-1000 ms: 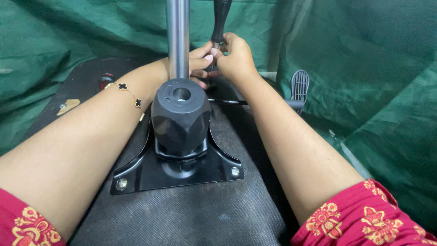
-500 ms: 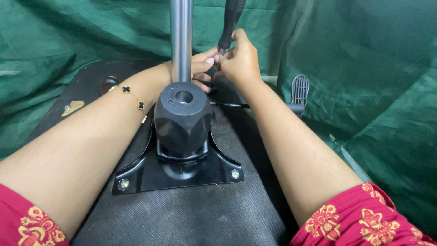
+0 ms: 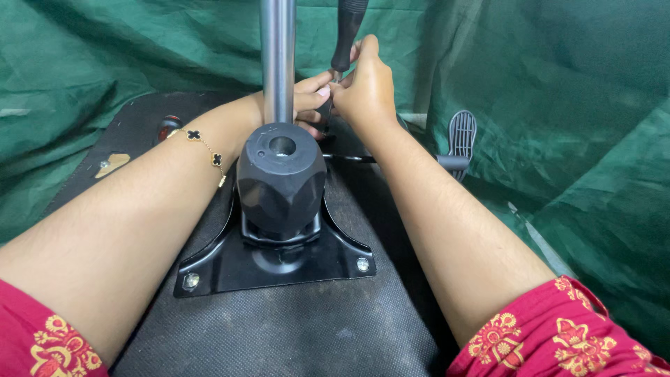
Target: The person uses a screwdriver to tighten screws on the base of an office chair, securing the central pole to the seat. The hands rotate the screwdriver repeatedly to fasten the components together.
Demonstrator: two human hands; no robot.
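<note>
Evidently both hands meet behind the chrome gas-lift column (image 3: 278,59), which rises from the black mechanism housing (image 3: 281,183) bolted by a black mounting plate (image 3: 272,262) to the upturned chair seat underside (image 3: 279,335). The right hand (image 3: 366,87) is clenched around the lower end of a black-handled screwdriver (image 3: 347,35), held upright so that its tip points down at something just below the fingers. The left hand (image 3: 307,98), a gold bracelet (image 3: 206,146) on its wrist, reaches round the far side of the column and pinches at the shaft just beside the right hand's fingers, seemingly to steady the tip; its grip looks closed, though the column covers part of it.

What the tip meets is hidden behind both hands and the housing. The screwdriver's handle is cut off by the top edge. To the right of the right forearm a black adjustment lever (image 3: 460,139) sticks out, its rod partly covered by that arm. Green tarpaulin (image 3: 558,105) drapes all around.
</note>
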